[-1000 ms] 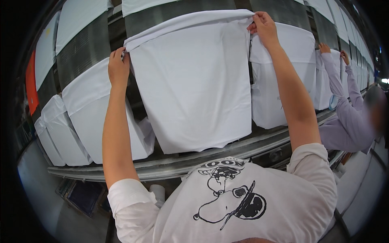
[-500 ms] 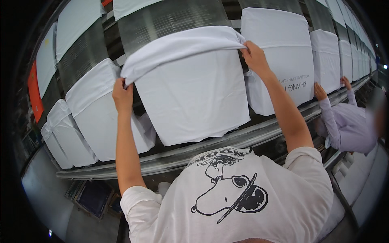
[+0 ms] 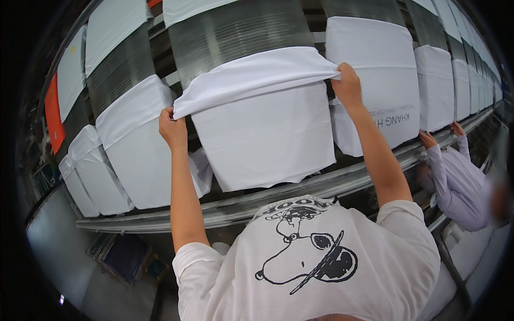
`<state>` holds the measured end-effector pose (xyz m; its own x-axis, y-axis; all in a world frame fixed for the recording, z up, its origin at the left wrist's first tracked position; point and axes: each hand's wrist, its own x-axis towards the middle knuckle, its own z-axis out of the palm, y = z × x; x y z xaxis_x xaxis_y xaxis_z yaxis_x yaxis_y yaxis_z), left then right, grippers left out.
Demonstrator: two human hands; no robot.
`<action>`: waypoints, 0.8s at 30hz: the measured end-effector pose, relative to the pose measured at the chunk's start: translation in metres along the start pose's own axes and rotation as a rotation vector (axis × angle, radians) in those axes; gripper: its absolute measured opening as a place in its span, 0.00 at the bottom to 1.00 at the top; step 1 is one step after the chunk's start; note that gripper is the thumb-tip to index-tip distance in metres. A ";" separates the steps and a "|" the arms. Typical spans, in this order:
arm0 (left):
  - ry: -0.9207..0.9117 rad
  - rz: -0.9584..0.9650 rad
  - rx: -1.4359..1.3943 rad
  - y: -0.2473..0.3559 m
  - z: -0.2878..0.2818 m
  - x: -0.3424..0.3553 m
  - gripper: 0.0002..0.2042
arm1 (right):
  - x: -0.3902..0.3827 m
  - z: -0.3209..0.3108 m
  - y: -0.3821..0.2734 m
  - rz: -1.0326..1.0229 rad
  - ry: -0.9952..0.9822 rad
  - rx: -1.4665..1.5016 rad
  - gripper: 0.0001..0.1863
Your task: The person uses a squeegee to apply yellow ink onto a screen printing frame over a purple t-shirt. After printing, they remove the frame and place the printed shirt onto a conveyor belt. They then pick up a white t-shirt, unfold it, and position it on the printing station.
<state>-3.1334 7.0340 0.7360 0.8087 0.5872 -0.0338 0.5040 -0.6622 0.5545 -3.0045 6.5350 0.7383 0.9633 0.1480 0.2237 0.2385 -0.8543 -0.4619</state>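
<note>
A white shirt (image 3: 267, 134) lies stretched over a flat grey board (image 3: 241, 37) in front of me, its far part turned back in a loose fold. My left hand (image 3: 174, 128) pinches the left corner of that fold between thumb and fingers. At the opposite end, my right hand (image 3: 348, 86) grips the fold's right corner. The cloth is drawn taut between both hands, with creases running across it. Both arms reach forward over the board's near edge.
Similar white shirts on boards stand to the left (image 3: 136, 144) and right (image 3: 375, 75), the right one bearing dark print. A metal rail (image 3: 267, 192) runs along the near side. At the far right a co-worker in a lilac sleeve (image 3: 441, 171) touches another board. An orange cloth (image 3: 53, 115) hangs at far left.
The fold of cloth looks flatter and broader, and its far edge has come slightly nearer to me. Both hands keep hold of its corners. The whole view has shifted a little.
</note>
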 end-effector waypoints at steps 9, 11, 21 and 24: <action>-0.034 0.215 0.000 -0.015 0.016 -0.031 0.19 | -0.011 -0.016 -0.026 0.213 -0.001 0.425 0.25; -0.081 0.127 -0.033 -0.017 0.014 -0.044 0.21 | -0.028 -0.004 -0.014 0.126 0.073 0.368 0.28; -0.125 -0.256 -0.566 -0.061 0.029 -0.086 0.17 | -0.060 -0.009 -0.016 0.229 -0.021 0.194 0.29; -0.031 -0.286 -0.550 -0.032 0.018 -0.091 0.17 | -0.082 -0.017 -0.010 0.240 -0.122 0.095 0.28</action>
<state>-3.2182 6.9933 0.7062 0.6773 0.6867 -0.2642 0.4789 -0.1388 0.8668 -3.0880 6.5231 0.7393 0.9999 0.0108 -0.0045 0.0063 -0.8224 -0.5689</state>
